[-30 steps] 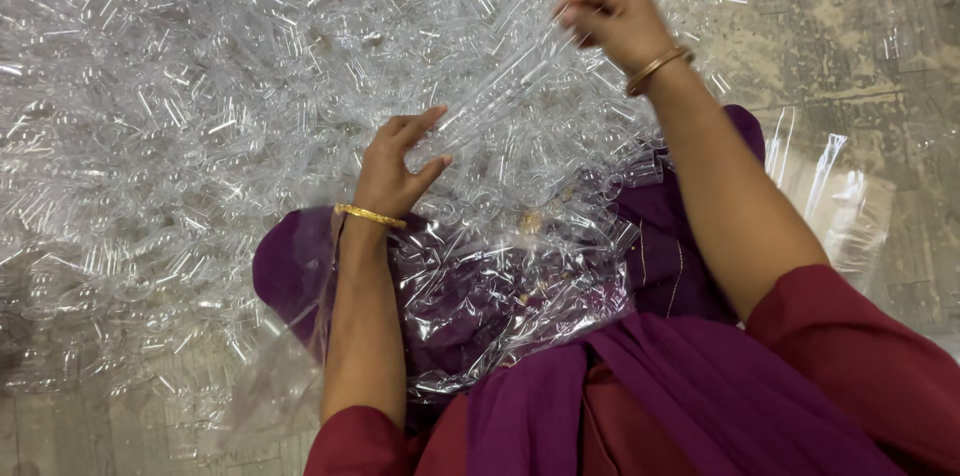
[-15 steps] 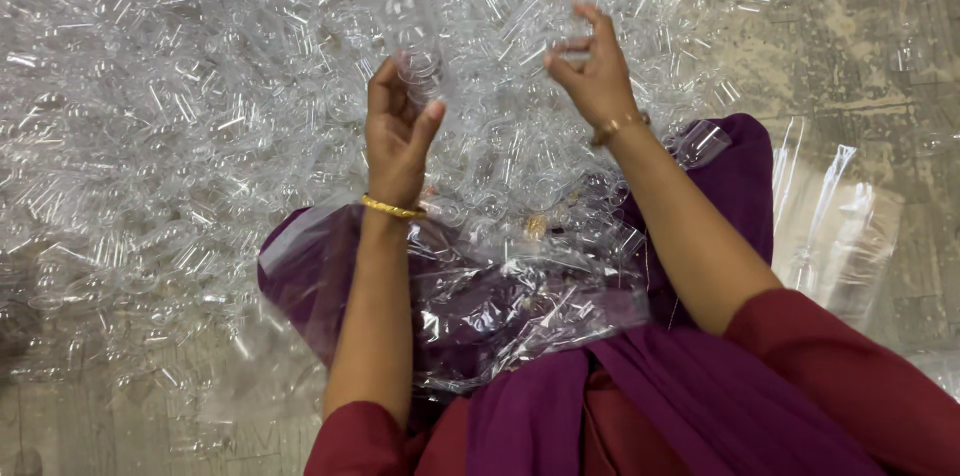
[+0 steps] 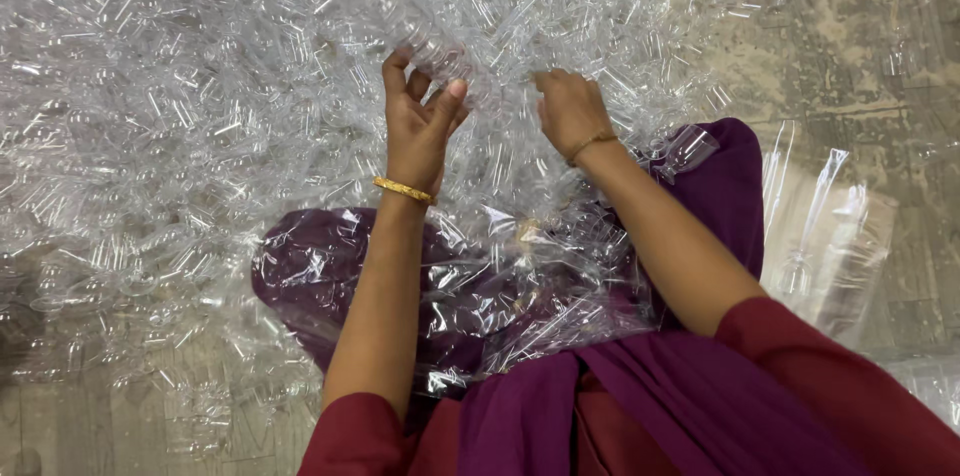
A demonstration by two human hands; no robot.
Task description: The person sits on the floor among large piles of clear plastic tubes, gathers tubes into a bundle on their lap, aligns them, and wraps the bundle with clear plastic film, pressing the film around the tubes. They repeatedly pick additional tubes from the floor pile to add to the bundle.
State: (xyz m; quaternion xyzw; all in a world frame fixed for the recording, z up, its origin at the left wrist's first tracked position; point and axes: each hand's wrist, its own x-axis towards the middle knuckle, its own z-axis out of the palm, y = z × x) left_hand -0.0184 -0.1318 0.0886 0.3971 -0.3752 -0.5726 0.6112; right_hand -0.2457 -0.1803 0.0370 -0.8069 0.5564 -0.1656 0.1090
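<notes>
Clear crinkled plastic pieces (image 3: 200, 106) heap across the concrete floor (image 3: 860, 66), where the left hand (image 3: 418, 126) pinches one clear piece between thumb and fingers (image 3: 398, 64), while the right hand (image 3: 570, 108), fingers curled, presses into the heap above the purple cloth (image 3: 700, 196).

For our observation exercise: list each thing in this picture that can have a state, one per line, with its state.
Left hand: raised, fingers pinching a clear plastic piece.
Right hand: fingers curled into the plastic pile.
Plastic pile: loose, spread over floor and lap.
Purple cloth: draped, partly covered.
</notes>
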